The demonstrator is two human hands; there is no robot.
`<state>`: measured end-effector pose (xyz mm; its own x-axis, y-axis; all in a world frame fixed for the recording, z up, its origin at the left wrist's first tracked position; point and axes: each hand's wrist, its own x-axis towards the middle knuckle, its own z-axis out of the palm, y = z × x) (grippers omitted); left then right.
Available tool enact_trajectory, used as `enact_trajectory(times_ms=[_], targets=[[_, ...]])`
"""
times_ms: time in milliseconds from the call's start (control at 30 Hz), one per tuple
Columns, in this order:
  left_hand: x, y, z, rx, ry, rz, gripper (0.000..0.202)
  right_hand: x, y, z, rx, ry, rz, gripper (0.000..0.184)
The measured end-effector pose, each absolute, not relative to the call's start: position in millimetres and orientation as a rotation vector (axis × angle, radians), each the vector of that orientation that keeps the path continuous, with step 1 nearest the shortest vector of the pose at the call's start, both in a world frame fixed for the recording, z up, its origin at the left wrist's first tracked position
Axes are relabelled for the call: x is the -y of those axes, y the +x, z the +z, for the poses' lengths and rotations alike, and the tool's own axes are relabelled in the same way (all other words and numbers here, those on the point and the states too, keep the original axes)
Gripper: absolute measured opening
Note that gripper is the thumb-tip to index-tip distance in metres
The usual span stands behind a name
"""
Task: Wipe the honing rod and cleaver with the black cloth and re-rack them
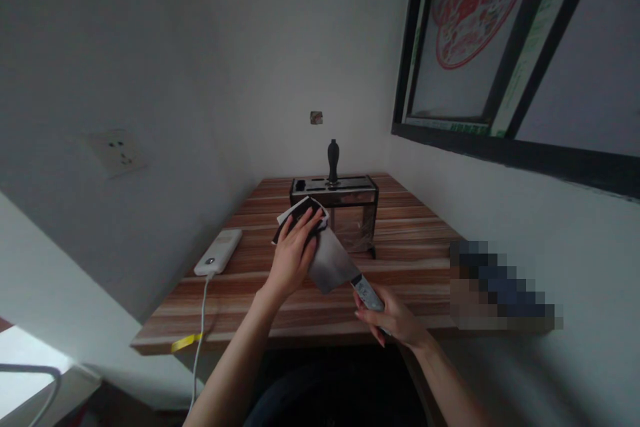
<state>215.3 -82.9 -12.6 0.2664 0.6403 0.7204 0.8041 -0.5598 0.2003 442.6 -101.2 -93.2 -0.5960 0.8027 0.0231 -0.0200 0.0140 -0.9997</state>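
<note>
A cleaver is held over the table, its broad blade slanting up to the left. My right hand is closed around its pale, patterned handle. At the far end of the blade, my left hand grips a folded black-and-white piece, its fingers lying over it. Whether this piece is cloth or card I cannot tell; it covers part of the blade. Just behind stands a knife block with a metal top and clear sides, a black handle upright in it.
A white power bank lies at the table's left side, with a white cable running over the front edge. Near that edge is a yellow strip. A blurred-out patch covers the right side. Walls close in the wooden table.
</note>
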Motion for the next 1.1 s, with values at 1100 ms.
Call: enact_trajectory(times_ms=[1100], targets=[[97.1, 239.7, -30.2, 1.249, -2.394, -0.992, 0.048, 100.1, 443.3, -97.1, 1.631, -0.792, 1.641, 0.033]])
